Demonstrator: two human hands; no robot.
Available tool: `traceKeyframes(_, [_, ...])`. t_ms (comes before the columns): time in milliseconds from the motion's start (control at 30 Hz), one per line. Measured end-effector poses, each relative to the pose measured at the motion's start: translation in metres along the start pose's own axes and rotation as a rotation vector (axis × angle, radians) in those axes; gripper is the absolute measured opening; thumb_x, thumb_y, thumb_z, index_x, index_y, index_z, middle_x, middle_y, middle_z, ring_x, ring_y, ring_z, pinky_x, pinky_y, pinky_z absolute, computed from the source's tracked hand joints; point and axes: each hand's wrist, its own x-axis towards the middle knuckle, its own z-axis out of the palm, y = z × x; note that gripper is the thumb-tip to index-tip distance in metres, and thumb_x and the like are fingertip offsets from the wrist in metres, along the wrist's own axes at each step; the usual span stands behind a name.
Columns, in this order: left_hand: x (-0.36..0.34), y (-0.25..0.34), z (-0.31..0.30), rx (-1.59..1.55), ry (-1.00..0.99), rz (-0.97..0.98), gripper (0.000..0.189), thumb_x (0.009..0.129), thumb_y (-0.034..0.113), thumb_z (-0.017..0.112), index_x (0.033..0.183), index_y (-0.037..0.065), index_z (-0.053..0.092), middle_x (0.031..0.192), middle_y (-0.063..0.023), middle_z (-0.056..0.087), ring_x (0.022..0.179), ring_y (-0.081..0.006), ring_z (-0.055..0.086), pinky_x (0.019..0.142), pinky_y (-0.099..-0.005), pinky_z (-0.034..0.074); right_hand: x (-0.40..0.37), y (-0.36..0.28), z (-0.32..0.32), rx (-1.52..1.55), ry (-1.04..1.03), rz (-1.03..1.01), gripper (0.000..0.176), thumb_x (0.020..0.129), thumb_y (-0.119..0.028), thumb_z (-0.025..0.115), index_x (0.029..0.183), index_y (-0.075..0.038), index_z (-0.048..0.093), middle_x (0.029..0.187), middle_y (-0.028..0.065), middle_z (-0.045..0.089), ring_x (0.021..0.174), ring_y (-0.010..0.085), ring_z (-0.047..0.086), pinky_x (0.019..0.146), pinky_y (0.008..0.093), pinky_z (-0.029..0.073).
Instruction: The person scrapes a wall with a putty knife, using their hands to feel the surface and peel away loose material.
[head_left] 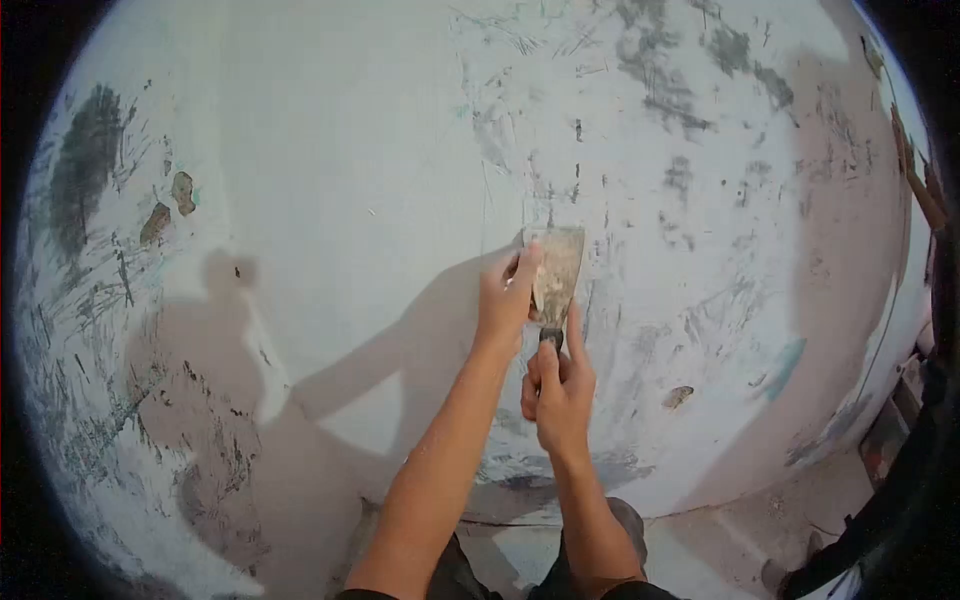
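A putty knife (560, 265) with a wide, stained metal blade and a dark handle is held upright in front of a scraped white wall (340, 130). Around its handle, at the lower end of the blade, my right hand (565, 395) is closed, with the index finger stretched up along the blade's right edge. Beside the blade's left edge is my left hand (510, 290), its fingers bent against the metal; whether they pinch anything else is hidden. The blade's top edge is at the wall's scraped, marked strip.
Dark scuffs and small holes (182, 193) mark the wall at left, with another hole (678, 397) at lower right. Shadows fall across the wall. Dusty floor (740, 530) shows below. At the right edge are a person's dark-clothed leg and shoe (775, 577).
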Motion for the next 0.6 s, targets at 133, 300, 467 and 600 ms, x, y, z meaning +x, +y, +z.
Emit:
traceKeyframes(133, [0.006, -0.002, -0.006, 0.034, -0.025, 0.057, 0.030, 0.096, 0.028, 0.058, 0.080, 0.003, 0.061, 0.069, 0.0031, 0.053, 0.057, -0.0046, 0.045, 0.047, -0.0247, 0.035, 0.000, 0.000, 0.005, 0.003, 0.014, -0.042, 0.060, 0.101, -0.013, 0.045, 0.153, -0.008, 0.015, 0.063, -0.0039, 0.038, 0.042, 0.0028, 0.030, 0.034, 0.0223, 0.022])
traceKeyframes(300, [0.008, -0.001, -0.005, 0.029, -0.029, 0.009, 0.030, 0.096, 0.027, 0.058, 0.080, 0.002, 0.061, 0.067, 0.0036, 0.051, 0.057, -0.0045, 0.044, 0.047, -0.0250, 0.035, -0.003, -0.002, 0.009, 0.038, 0.032, 0.014, 0.061, 0.101, -0.011, 0.043, 0.153, -0.008, 0.013, 0.063, -0.0042, 0.036, 0.042, 0.0029, 0.030, 0.034, 0.0225, 0.021])
traceKeyframes(467, [0.009, 0.005, -0.003, 0.062, -0.059, 0.041, 0.032, 0.095, 0.031, 0.058, 0.079, 0.003, 0.062, 0.062, 0.0036, 0.052, 0.047, -0.0042, 0.046, 0.036, -0.0222, 0.033, 0.000, 0.000, 0.010, 0.005, 0.043, -0.026, 0.060, 0.102, -0.016, 0.045, 0.153, -0.011, 0.015, 0.064, -0.0036, 0.038, 0.042, 0.0026, 0.031, 0.033, 0.0220, 0.022])
traceKeyframes(600, [0.014, 0.009, 0.003, 0.014, -0.022, 0.041, 0.032, 0.095, 0.031, 0.058, 0.079, 0.003, 0.062, 0.062, 0.0029, 0.052, 0.047, -0.0046, 0.045, 0.036, -0.0226, 0.034, 0.006, 0.006, 0.005, -0.039, 0.019, -0.076, 0.060, 0.102, -0.017, 0.045, 0.153, -0.011, 0.015, 0.064, -0.0035, 0.038, 0.041, 0.0027, 0.030, 0.033, 0.0221, 0.022])
